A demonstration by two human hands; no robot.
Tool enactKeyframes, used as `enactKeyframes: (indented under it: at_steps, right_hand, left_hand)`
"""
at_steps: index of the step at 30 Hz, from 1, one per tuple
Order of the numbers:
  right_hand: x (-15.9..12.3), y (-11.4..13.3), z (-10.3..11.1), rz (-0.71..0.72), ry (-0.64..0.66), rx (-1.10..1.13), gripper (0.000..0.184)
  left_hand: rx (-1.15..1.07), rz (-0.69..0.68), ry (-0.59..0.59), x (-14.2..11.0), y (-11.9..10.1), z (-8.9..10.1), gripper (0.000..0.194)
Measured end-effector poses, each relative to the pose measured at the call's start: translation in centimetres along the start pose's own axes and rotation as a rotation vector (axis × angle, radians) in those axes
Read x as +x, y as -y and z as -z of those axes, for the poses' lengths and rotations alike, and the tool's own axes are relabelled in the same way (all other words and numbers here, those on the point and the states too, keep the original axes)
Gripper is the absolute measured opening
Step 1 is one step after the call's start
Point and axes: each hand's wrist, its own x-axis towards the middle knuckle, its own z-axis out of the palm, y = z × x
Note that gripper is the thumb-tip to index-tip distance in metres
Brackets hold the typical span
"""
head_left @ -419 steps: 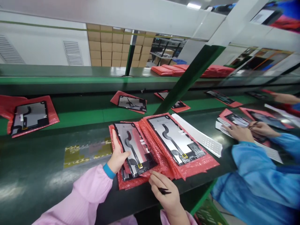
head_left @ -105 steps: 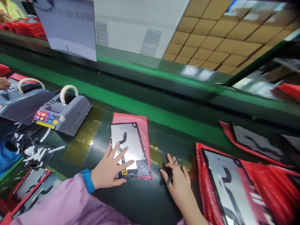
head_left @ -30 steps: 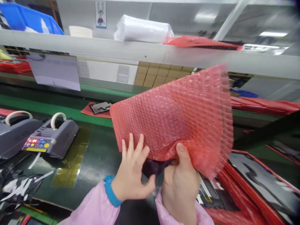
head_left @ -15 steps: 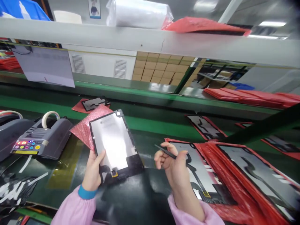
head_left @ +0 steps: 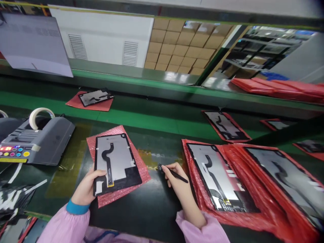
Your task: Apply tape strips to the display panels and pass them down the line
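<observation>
My left hand (head_left: 84,187) grips a tablet screen panel (head_left: 118,157) at its lower left corner, thumb on top, the other fingers mostly hidden. The panel has a silver back, a black border and a curved black flex cable (head_left: 105,157). Beneath it is a red bubble-wrap pouch (head_left: 139,158). To the right, my right hand (head_left: 176,177) closes its fingers on a slim black pen-like tool (head_left: 179,176). The tool's dark end points left, apart from the panel; its exact kind is unclear.
More screen panels (head_left: 210,175) lie on red bubble wrap (head_left: 255,199) at the right. A grey tape dispenser (head_left: 48,141) with a tape roll stands left, near a heap of tape strips (head_left: 12,199). Behind are another panel (head_left: 95,98) and a green post (head_left: 212,64).
The screen panel has come down leftward and now lies flatter over the pouch, its flex cable showing. My right hand has lowered and turned the black tool. The view has tilted downward.
</observation>
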Motion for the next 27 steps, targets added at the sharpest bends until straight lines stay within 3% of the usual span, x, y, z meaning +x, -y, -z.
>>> enactKeyframes:
  at_steps: [3,8,11,13,16,19,23,25,27]
  right_hand:
    - [0.0,-0.1,-0.1,-0.007,0.011,-0.036,0.047]
    - [0.1,-0.3,-0.2,-0.031,0.020,-0.061,0.048]
    - [0.1,-0.2,-0.3,-0.032,-0.003,-0.026,0.049]
    - [-0.1,0.0,-0.3,-0.022,-0.008,0.021,0.050]
    - [-0.3,0.1,-0.2,-0.006,-0.024,0.029,0.051]
    - [-0.3,-0.2,-0.1,0.004,-0.034,-0.047,0.049]
    - [-0.1,-0.7,0.1,-0.023,-0.007,-0.100,0.048]
    - [0.0,-0.8,0.0,-0.034,-0.013,-0.093,0.048]
    - [0.1,-0.8,-0.1,-0.035,-0.023,-0.075,0.049]
  left_hand:
    - [0.133,-0.190,-0.008,0.5,1.2,0.6,0.080]
    - [0.277,-0.589,-0.117,2.1,4.8,1.0,0.098]
    - [0.396,-0.850,-0.152,2.2,6.1,1.2,0.095]
    - [0.424,-0.917,-0.153,1.7,6.0,1.8,0.085]
    - [0.340,-0.826,-0.137,0.5,4.1,4.3,0.061]
    - [0.193,-0.670,-0.159,-0.6,0.6,8.0,0.048]
    - [0.129,-0.481,-0.262,-1.3,-4.5,12.0,0.064]
    - [0.133,-0.416,-0.336,-1.3,-6.4,12.9,0.074]
    - [0.119,-0.402,-0.393,-1.1,-7.6,13.4,0.072]
